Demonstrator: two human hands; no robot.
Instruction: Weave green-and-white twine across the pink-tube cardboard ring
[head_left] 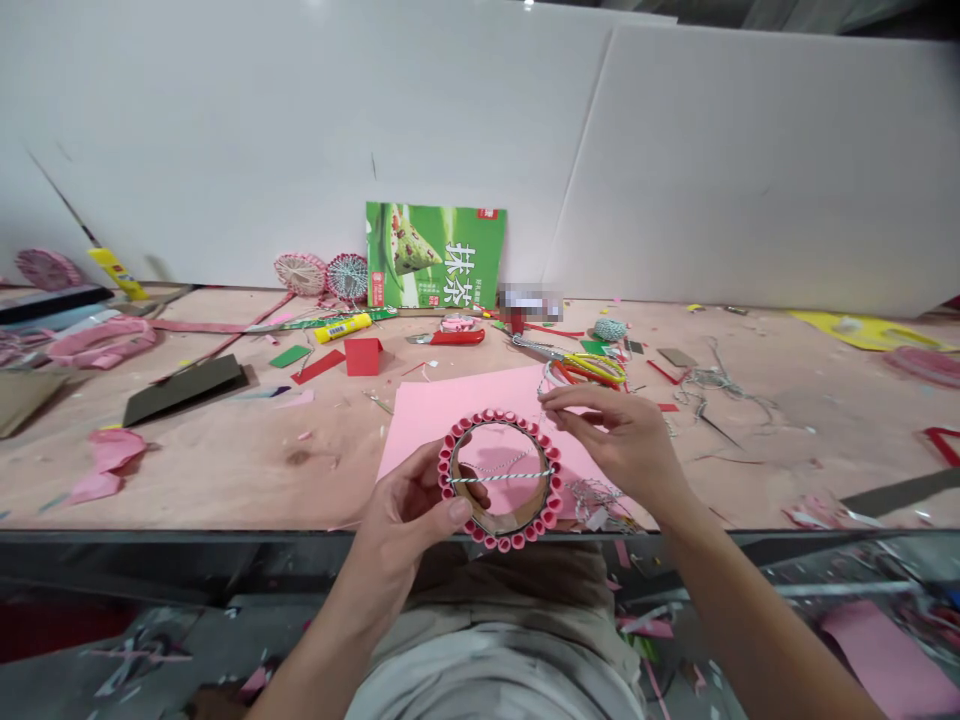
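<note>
My left hand point(412, 510) grips the left side of a cardboard ring point(541, 497) edged with rolled pink paper tubes point(504, 543). One green-and-white twisted string point(510, 478) crosses the ring's opening, and a second strand sags behind it. To the right of the ring, my right hand point(611, 425) is raised with thumb and fingers pinched together on a thin string, whose end shows at the fingertips. A pink paper sheet point(427, 405) lies under both hands. More loose string point(596, 500) is bunched on the table just below my right hand.
Scissors point(600, 367), a red utility knife point(457, 338), a glue stick point(343, 328) and a string ball point(610, 329) lie behind the sheet. A green package point(439, 255) leans on the white wall beside finished string-woven wheels point(347, 277). Dark folded card point(184, 388) rests left; tangled string point(724, 390) right.
</note>
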